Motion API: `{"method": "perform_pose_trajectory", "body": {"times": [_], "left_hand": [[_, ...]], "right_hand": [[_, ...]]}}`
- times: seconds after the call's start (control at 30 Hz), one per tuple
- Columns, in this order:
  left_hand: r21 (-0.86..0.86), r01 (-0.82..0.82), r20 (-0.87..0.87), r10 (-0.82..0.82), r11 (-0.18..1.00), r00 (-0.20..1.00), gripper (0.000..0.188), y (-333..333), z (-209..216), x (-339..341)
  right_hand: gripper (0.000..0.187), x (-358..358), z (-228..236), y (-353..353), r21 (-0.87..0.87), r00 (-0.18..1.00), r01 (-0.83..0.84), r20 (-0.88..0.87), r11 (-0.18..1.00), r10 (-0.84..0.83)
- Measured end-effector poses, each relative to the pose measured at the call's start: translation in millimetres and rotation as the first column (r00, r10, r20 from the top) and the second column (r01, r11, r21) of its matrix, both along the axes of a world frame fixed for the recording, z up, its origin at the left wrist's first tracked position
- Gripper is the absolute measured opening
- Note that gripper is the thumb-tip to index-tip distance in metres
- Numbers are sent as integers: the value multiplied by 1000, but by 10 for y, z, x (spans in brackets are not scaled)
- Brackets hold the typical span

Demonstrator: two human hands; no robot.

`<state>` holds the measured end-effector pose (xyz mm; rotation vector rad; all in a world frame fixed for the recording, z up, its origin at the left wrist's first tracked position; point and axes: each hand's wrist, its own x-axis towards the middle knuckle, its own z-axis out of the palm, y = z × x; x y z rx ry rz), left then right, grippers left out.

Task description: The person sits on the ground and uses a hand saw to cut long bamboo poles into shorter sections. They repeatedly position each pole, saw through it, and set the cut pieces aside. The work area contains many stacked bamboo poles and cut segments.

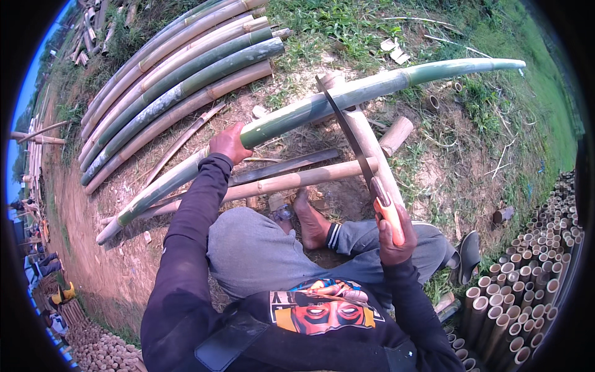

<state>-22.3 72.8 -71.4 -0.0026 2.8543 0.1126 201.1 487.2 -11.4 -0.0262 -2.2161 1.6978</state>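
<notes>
A long green bamboo pole [285, 118] slants across in front of me, its far right part resting over a bamboo support frame [373, 146]. My left hand [230, 144] is closed around the pole left of its middle. In my right hand [396, 239] is the orange handle of a hand saw [347, 127]. The saw's dark blade runs up and away to the pole and crosses it near the support. Whether its teeth have bitten into the bamboo, I cannot tell. A paler bamboo crosspiece [297, 180] lies below the pole, above my bare foot [312, 220].
Several long bamboo poles [180, 87] lie side by side at the upper left. Many short cut bamboo tubes [496, 304] stand packed at the lower right. A short offcut [396, 135] lies right of the support. A dark sandal [469, 255] is near my knee. People work at the far left.
</notes>
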Motion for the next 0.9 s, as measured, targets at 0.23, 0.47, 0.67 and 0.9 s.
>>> {"method": "perform_pose_trajectory", "body": {"times": [0.23,0.47,0.67,0.9], "left_hand": [[-15,-15,39,16,1000,999,72,60,142,-25],[6,11,20,-11,1000,1000,78,8,45,-19],[1,12,-31,-12,1000,999,74,15,9,2],[14,-1,-2,1,1000,1000,71,45,109,0]], "right_hand": [[41,-1867,-253,-545,59,999,-28,20,998,27],[47,216,-117,135,28,996,-4,85,1000,2],[41,-1146,-27,-384,91,1000,3,16,996,-5],[42,-1344,-254,-438,121,995,42,-92,992,-31]]}}
